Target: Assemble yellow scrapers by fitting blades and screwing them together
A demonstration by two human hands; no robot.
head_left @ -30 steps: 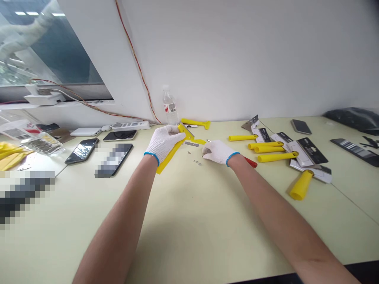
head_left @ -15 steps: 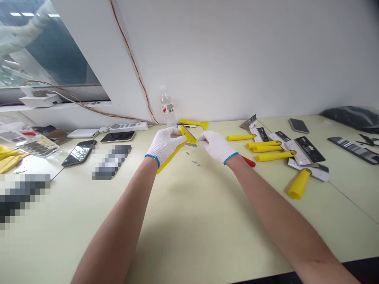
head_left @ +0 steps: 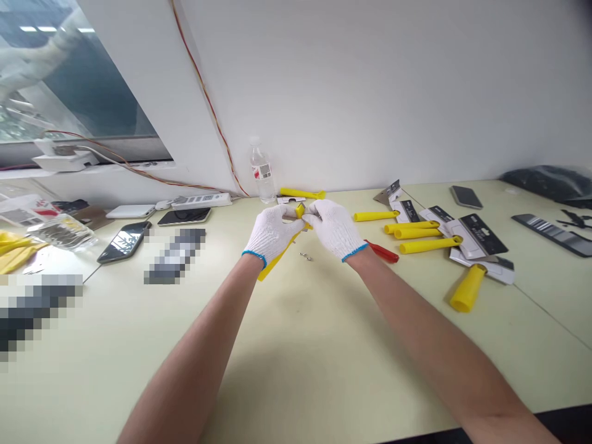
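Observation:
My left hand (head_left: 272,233), in a white knit glove with a blue cuff, is closed around a yellow scraper (head_left: 276,261). Its handle slants down toward me below the palm, and its head points up between my two hands. My right hand (head_left: 337,228), gloved alike, pinches at the scraper's head, the fingertips of both hands nearly meeting. Whether a small part sits in the right fingers is hidden. Small metal screws (head_left: 306,256) lie on the table just below the hands. A red-handled tool (head_left: 382,251) rests by my right wrist, partly covered.
Several yellow-handled scrapers (head_left: 430,244) with black-and-white cards lie to the right. Another yellow scraper (head_left: 303,193) lies by the wall near a water bottle (head_left: 263,171). Phones (head_left: 124,242) and a power strip (head_left: 201,200) are on the left; a dark plastic bag (head_left: 548,183) is far right.
My left hand has shifted right and slightly toward me with the scraper, turning its head. My right hand has closed in on that head, moving a little left and uncovering more of the red tool.

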